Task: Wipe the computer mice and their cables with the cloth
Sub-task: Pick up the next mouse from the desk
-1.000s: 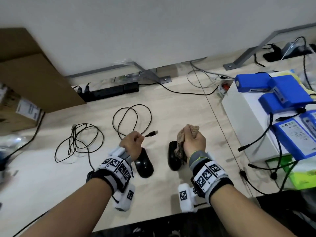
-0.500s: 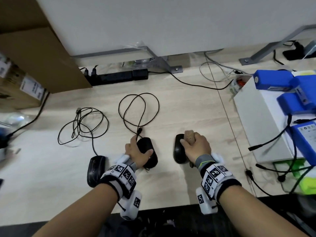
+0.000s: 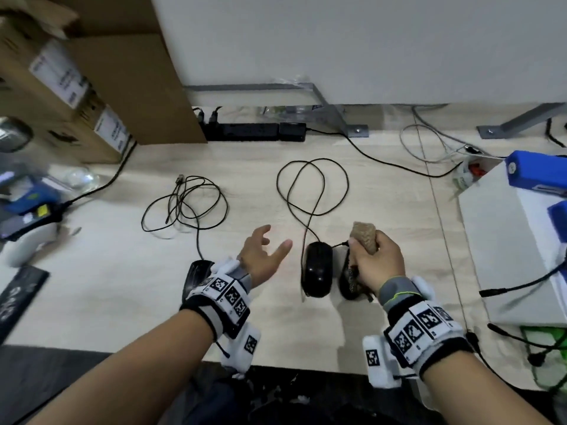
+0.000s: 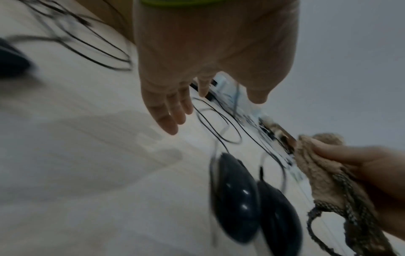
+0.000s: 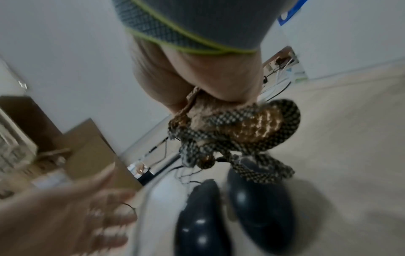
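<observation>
Pale wood-grain desk [image 3: 383, 210] runs along a white wall, with a black power strip [image 3: 254, 131] at the back edge and cardboard boxes [image 3: 76, 87] stacked at the far left. Three black computer mice lie near the front. The middle mouse [image 3: 317, 273] and the right mouse [image 3: 348, 282] sit side by side, just beside each other; the left mouse [image 3: 196, 273] lies apart, partly hidden behind the left wrist band. A looped cable [image 3: 313, 191] runs back from the middle mouse, and a tangled cable [image 3: 184, 207] lies behind the left one.

The right hand [image 3: 376, 260] is clenched round a bunched brown cloth [image 3: 365, 240], its checked edge hanging down over the right mouse. The left hand [image 3: 264, 259] hovers above the desk between the left and middle mice, fingers spread and relaxed, gripping nothing. A white box [image 3: 506, 240] carrying blue packs [image 3: 537, 173] stands at the right.
</observation>
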`<action>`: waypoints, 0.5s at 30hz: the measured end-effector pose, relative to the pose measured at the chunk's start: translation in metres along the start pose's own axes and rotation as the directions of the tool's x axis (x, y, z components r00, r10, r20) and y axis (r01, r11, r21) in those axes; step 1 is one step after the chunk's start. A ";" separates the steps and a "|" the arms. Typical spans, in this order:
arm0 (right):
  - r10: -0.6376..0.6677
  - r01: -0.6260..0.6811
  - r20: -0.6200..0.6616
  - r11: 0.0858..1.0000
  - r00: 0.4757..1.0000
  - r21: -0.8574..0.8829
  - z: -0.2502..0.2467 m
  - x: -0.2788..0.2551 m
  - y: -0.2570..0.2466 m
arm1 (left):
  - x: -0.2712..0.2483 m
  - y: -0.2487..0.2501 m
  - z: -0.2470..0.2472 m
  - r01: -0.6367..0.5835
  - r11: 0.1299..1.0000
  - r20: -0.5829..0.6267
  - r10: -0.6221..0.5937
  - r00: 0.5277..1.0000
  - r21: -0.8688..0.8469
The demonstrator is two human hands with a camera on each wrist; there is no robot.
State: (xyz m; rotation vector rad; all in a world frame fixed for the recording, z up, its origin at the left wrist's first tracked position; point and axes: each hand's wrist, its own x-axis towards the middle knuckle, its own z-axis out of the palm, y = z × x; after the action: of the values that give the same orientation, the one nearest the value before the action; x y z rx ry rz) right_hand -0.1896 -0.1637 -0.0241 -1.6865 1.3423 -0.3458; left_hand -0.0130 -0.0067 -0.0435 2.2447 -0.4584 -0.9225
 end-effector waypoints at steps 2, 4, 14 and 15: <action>0.007 -0.017 0.060 0.987 0.998 0.161 0.022 -0.007 -0.025 | -0.008 -0.033 -0.044 0.040 0.998 -0.146 -0.047 0.988 -0.048; 0.043 -0.076 0.112 0.950 0.993 0.303 0.040 -0.011 -0.040 | -0.015 -0.062 -0.078 0.085 0.996 -0.270 -0.073 0.960 0.033; 0.177 -0.742 0.728 0.293 0.662 0.603 0.144 -0.062 -0.101 | -0.032 -0.140 -0.114 0.225 0.925 -0.184 -0.175 0.967 0.305; 0.170 -0.747 0.734 0.279 0.657 0.604 0.154 -0.066 -0.105 | -0.026 -0.144 -0.115 0.211 0.912 -0.164 -0.162 0.973 0.351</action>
State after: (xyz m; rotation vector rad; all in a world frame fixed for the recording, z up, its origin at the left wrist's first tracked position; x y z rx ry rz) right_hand -0.0420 -0.0340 -0.0032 -0.3064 0.8654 -0.1136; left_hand 0.0622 0.1618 -0.0684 2.7122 -0.3837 -0.8282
